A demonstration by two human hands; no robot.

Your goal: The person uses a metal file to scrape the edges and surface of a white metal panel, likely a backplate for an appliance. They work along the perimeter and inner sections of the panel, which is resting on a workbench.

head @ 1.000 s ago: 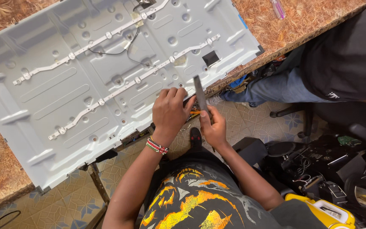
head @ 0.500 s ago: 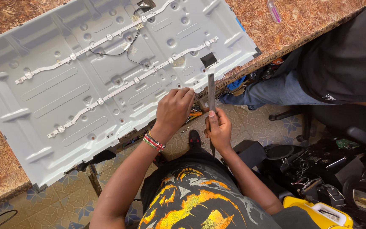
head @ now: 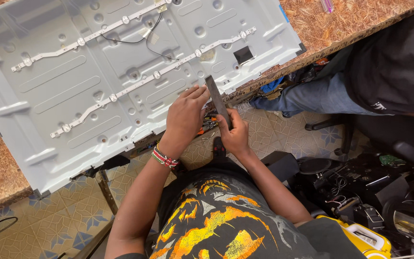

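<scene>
Shifted a little since half a second ago: dark flat strip (head: 217, 101) now leaning with its top end toward the panel, where before stood nearly upright; both hands a bit nearer to the panel edge.

Head view. Right hand (head: 235, 136) closed around the lower part of the dark flat strip, thumb on the front face. Upper end of the strip free above this grip, lying over the edge of the large grey metal panel (head: 39, 120). Left hand (head: 185, 117) just beside the grip on its left, fingers bent, fingertips touching the strip near its upper part; whether really gripping or only touching, cannot tell. Beaded wristband (head: 164, 157) below that hand, on the wrist.

Beyond the grip, two long white light strips (head: 154, 75) with round lenses running slantwise over the panel, and a thin black wire (head: 142, 42) between them. Panel resting on the brown patterned bench (head: 341, 29). Right of the grip, another person in blue jeans (head: 312, 98) and dark shirt, well apart. Below and right of the grip, dark tools and a yellow device (head: 360, 235) on the tiled floor (head: 49, 220).
</scene>
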